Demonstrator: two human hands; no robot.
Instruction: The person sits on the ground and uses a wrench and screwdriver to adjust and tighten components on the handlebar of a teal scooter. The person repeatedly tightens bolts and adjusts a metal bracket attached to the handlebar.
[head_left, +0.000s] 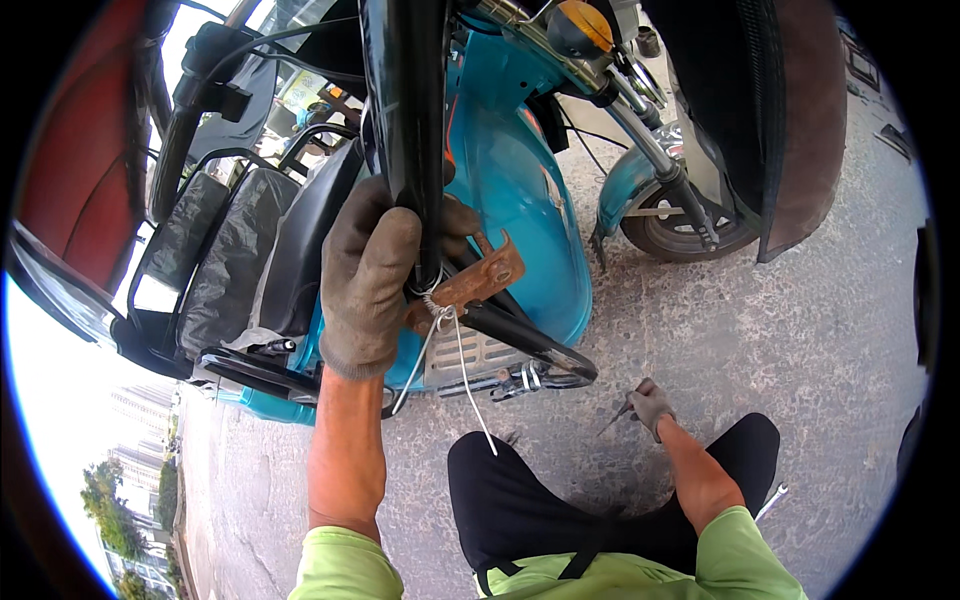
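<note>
My left hand (365, 275), in a grey-brown work glove, is closed around the lower part of a thick black tube (405, 110). Just below its fingers a rusty metal bracket (482, 280) sits against the tube. White wire (465, 375) is looped and twisted around the joint, and its two loose ends hang down. Low on the right, well apart from the tube, my gloved right hand (653, 408) is closed on a thin, pointed metal tool (616, 418); its exact kind is too small to make out.
A turquoise three-wheeled vehicle (520, 190) fills the upper middle, its front wheel (690, 225) at the right. Black seats (240, 260) are on the left. A bent black bar (540, 350) juts out below the bracket. Rough concrete ground (800, 350) spreads to the right.
</note>
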